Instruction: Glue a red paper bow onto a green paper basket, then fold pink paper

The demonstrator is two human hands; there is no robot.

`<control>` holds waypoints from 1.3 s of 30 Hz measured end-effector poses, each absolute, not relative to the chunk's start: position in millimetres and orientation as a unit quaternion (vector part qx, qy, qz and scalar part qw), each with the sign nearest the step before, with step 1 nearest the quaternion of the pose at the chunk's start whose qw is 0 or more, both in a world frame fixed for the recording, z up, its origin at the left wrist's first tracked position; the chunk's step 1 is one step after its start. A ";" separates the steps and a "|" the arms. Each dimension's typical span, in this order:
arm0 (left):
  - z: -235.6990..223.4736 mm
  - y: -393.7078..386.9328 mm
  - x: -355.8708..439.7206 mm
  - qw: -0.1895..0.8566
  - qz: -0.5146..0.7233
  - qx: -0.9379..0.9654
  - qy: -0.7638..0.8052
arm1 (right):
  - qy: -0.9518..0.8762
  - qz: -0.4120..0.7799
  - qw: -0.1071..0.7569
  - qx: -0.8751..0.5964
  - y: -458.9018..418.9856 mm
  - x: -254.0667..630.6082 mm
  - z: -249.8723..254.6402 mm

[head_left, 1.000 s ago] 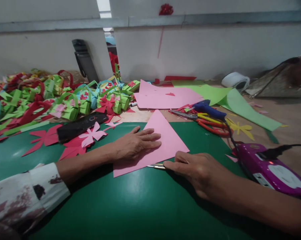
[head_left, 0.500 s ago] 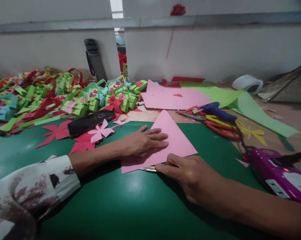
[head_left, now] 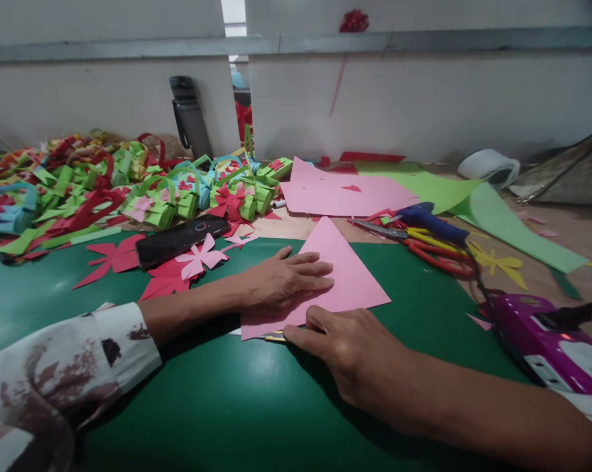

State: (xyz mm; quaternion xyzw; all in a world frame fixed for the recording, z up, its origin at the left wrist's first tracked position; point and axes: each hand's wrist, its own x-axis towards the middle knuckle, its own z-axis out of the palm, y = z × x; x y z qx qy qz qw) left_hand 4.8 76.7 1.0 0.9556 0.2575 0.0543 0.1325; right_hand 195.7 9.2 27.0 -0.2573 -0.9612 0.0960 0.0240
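Observation:
A pink paper triangle (head_left: 345,272) lies on the green cutting mat (head_left: 217,393). My left hand (head_left: 283,282) lies flat on the triangle with its fingers stretched out, pressing it down. My right hand (head_left: 345,344) is closed round a small knife (head_left: 275,337), whose metal tip shows at the lower left corner of the triangle, along its near edge. A thin white sliver shows beside the tip.
A black phone (head_left: 180,239) and pink and red paper flowers (head_left: 200,257) lie left of my hands. Paper baskets (head_left: 153,190) pile at the back left. Pink sheets (head_left: 345,190), green sheets (head_left: 482,210), scissors (head_left: 418,246), a blue glue gun (head_left: 431,219) and a purple device (head_left: 546,344) are right.
My right hand has slid the knife leftward along the near edge of the pink triangle, from near its right end to its left corner. The left hand has stayed flat on the paper.

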 end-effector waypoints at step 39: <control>36.7 61.9 24.8 0.184 0.015 0.798 0.574 | -0.785 -0.127 -0.094 -0.598 47.4 255.3 30.3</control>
